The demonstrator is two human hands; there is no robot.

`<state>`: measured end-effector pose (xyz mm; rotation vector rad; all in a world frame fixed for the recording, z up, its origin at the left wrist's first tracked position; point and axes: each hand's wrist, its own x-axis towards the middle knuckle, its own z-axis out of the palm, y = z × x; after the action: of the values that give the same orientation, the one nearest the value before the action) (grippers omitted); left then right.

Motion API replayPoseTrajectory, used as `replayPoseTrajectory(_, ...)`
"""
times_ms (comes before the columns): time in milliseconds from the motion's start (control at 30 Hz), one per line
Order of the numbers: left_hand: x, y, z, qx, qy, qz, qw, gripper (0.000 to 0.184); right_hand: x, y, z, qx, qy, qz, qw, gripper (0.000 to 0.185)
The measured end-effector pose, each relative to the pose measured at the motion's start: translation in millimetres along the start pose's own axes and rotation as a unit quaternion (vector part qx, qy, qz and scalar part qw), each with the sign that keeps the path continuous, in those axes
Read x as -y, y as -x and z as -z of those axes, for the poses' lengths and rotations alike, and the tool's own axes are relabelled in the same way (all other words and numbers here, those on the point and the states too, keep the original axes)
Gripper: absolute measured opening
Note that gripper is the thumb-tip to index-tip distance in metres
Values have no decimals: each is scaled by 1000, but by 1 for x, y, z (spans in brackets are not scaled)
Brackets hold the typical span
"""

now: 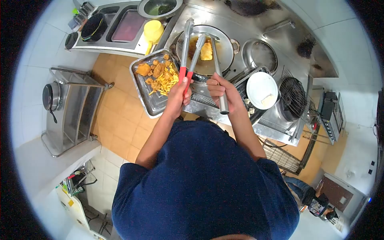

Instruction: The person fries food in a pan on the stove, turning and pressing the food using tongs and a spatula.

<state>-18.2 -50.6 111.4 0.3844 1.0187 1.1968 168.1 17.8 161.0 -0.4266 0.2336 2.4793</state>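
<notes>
My left hand (pixel 178 96) is closed around the red handles of the metal tongs (pixel 186 44), whose arms are spread over the pan. My right hand (pixel 224 91) grips a metal utensil (pixel 217 60) by its thick handle; its far end reaches into the pan. In the wide pan (pixel 226 50) of brown oil lies a golden fried piece (pixel 206 51), between the tongs and the utensil. The metal tray (pixel 147 100) to the left of the pan holds fried pieces (pixel 143 70) and yellow fries (pixel 164 83).
A white plate (pixel 259 86) with a pale piece on it and a lidded pan (pixel 260 56) are to the right. A wire rack (pixel 294 94) lies beyond them. A yellow jug (pixel 153 31) stands upper left. Another person (pixel 316 202) is far off at lower right.
</notes>
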Motion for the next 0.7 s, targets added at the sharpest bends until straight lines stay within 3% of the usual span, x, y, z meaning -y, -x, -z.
replayPoseTrajectory(200, -30, 16, -31, -10, 8, -23, 1000, 28, -8, 3, -28, 1, -55, -9, 998, 18)
replayPoseTrajectory(267, -38, 20, -40, -5, 11, -41, 999, 30, -8, 6, -29, 36, -43, -27, 998, 17)
replayPoseTrajectory(700, -50, 17, -72, 38, -23, -95, 994, 42, -10, 9, -46, 11, -12, 24, 1000, 8)
